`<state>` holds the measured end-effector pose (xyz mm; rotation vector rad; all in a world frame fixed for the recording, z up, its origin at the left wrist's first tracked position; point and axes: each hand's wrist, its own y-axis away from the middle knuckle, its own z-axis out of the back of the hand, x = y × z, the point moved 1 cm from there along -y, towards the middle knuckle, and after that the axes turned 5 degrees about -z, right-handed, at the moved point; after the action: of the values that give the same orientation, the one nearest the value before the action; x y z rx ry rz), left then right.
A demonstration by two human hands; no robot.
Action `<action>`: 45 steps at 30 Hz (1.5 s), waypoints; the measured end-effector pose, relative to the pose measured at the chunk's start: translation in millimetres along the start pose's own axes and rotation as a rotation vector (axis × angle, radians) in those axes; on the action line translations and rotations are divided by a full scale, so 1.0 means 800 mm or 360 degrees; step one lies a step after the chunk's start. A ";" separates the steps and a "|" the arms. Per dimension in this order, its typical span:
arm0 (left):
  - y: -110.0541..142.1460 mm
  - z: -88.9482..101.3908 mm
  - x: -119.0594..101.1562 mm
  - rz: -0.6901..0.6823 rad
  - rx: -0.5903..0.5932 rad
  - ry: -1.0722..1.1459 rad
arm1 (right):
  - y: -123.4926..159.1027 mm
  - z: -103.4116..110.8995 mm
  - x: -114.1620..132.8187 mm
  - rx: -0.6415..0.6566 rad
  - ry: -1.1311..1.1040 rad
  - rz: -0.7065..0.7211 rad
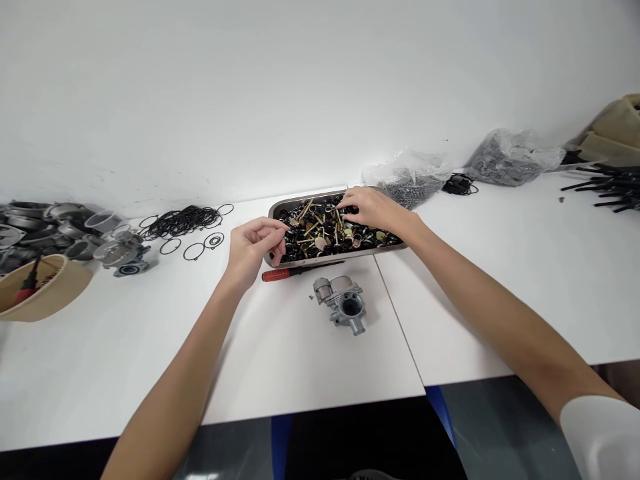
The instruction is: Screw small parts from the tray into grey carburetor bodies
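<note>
A shallow metal tray [340, 255] is heaped with small black parts and brass-coloured pins or screws. Over its far middle, my right hand [373, 208] reaches down among these parts with thumb and fingers apart. My left hand [254, 248] is at the tray's left end, fingers curled and thumb close to the index finger; whatever lies between them is too small to make out. In front of the tray rests a grey metal carburetor [344, 303], its round bore facing me. A screwdriver [277, 274] with a red handle lies along the tray's near edge.
Left of the tray are black rubber rings [187, 221], another carburetor [123, 253], a pile of metal parts [37, 223] and a beige container [50, 290]. Plastic bags of small parts [410, 183] stand along the wall, with black tubes [613, 187] at far right. A seam crosses the white table.
</note>
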<state>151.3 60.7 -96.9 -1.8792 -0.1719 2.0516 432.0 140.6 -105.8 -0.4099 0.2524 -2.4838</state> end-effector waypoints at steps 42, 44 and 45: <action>0.133 -0.027 -0.035 0.0149 -0.0650 0.0165 | 0.071 -0.001 0.138 0.0233 -0.1648 -0.0064; 0.158 -0.038 -0.024 0.0263 -0.0937 0.0214 | 0.081 -0.019 0.134 0.0338 -0.1724 -0.0183; 0.168 -0.046 -0.018 0.0329 -0.1030 0.0238 | 0.085 -0.027 0.134 0.0419 -0.1781 -0.0212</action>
<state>165.1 -74.5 -130.3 -2.5059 -0.7011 2.1405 378.4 24.9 -119.4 -1.6037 -0.5561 -1.9825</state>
